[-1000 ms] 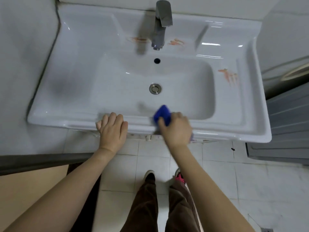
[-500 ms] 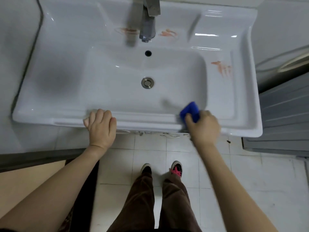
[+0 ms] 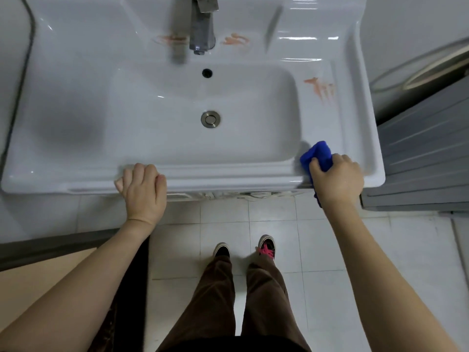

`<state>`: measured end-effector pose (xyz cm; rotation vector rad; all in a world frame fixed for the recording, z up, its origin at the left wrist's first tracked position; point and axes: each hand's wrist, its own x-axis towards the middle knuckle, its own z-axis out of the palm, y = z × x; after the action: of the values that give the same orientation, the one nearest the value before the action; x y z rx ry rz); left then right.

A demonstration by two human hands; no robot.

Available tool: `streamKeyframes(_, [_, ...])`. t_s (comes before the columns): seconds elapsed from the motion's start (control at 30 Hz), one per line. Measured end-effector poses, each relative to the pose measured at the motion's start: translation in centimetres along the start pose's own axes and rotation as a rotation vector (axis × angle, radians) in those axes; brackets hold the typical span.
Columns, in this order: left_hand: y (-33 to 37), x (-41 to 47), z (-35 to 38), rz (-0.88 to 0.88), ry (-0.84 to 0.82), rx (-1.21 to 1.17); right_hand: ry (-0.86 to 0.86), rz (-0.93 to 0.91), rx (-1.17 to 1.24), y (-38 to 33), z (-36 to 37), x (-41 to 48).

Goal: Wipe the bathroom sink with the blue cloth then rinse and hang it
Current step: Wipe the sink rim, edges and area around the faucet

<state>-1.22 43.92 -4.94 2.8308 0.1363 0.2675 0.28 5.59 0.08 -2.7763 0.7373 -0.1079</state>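
Observation:
The white sink (image 3: 76, 72) fills the upper view, with a metal faucet (image 3: 201, 29) at the back and a round drain (image 3: 210, 119) in the basin. My right hand (image 3: 337, 177) is shut on the bunched blue cloth (image 3: 317, 154), pressing it on the sink's front right corner. My left hand (image 3: 142, 190) rests on the front rim, fingers curled over the edge, holding nothing else. Orange smears mark the ledge left of the faucet (image 3: 170, 39), right of it (image 3: 234, 39), and the right ledge (image 3: 321, 87).
A grey cabinet (image 3: 418, 153) stands close to the sink's right side. White floor tiles (image 3: 380, 250) lie below, with my legs and shoes (image 3: 243, 247) in front of the sink. A dark threshold strip (image 3: 50, 247) runs at the lower left.
My right hand has slid the blue cloth rightwards along the front rim, from the middle to the right corner. My left hand has stayed gripping the front edge.

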Motion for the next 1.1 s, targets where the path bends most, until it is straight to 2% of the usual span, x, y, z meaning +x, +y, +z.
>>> streamKeyframes(0.17, [0.0, 0.1, -0.4, -0.005, -0.038, 0.012, -0.125, -0.241, 0.113, -11.4, 3.9, -6.3])
streamKeyframes(0.27, [-0.2, 0.1, -0.6, 0.022, -0.042, 0.016, -0.213, -0.320, 0.131, -13.5, 4.3, -7.4])
streamKeyframes(0.37, [-0.3, 0.2, -0.6, 0.030, -0.047, -0.018, -0.155, -0.307, 0.080, -9.2, 3.5, -4.8])
streamKeyframes(0.5, [-0.4, 0.1, -0.6, 0.026, -0.042, -0.026, -0.043, -0.142, 0.041, -1.4, 1.1, -0.9])
streamKeyframes(0.67, [1.2, 0.8, -2.0, -0.064, -0.130, 0.008, -0.051, -0.111, 0.031, -0.2, 0.5, 0.1])
streamKeyframes(0.77, [5.8, 1.3, -2.6, -0.043, -0.164, 0.043, -0.064, -0.099, 0.031, -0.2, 0.6, 0.0])
streamKeyframes(0.87, [14.4, 0.8, -0.6, 0.132, -0.262, -0.168, -0.078, -0.126, 0.038, 0.0, 0.4, 0.0])
streamKeyframes(0.93, [20.0, -0.5, 1.8, 0.254, -0.330, -0.231, -0.106, -0.213, 0.035, 0.7, 0.1, 0.5])
streamKeyframes(1.0, [23.5, -1.9, 3.9, 0.286, -0.295, -0.179, -0.128, -0.294, 0.020, 2.4, -0.3, 1.7])
streamKeyframes(1.1, [24.5, -3.5, 5.3, 0.179, -0.168, -0.098, -0.173, -0.373, -0.010, 6.0, -1.7, 5.0])
